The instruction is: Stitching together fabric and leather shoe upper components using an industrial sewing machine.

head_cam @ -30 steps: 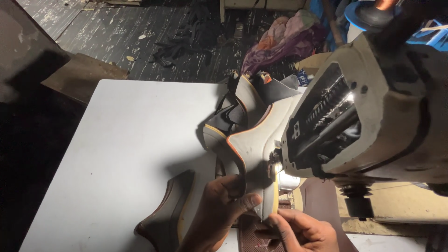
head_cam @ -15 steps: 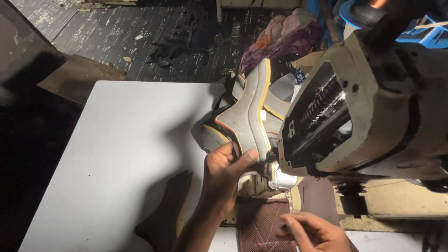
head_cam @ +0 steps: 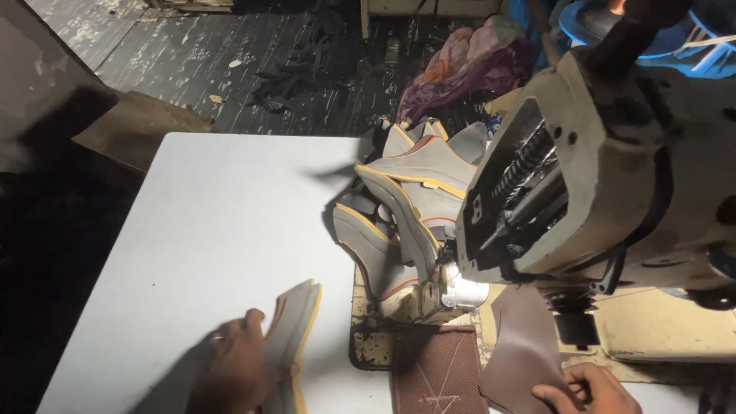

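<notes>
Left hand (head_cam: 238,368) clasping grey yellow-edged shoe-upper pieces (head_cam: 295,330) on white counter (head_cam: 215,230), long axis pointing away (right hand (head_cam: 586,387) pinching brown leather piece (head_cam: 521,345)).

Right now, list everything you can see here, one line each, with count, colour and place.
sewing machine: one, beige, right.
table: one, white, centre left.
sewn shoe pieces: a chain, count unclear, grey with yellow edging, behind the needle.
stack of cut pieces: one, grey and yellow, under the left hand.
brown leather piece: one, by the right hand.
cloth bundle: one, pink-purple, on the floor.
left hand: on the stack.
right hand: bottom edge, touching the leather.
</notes>
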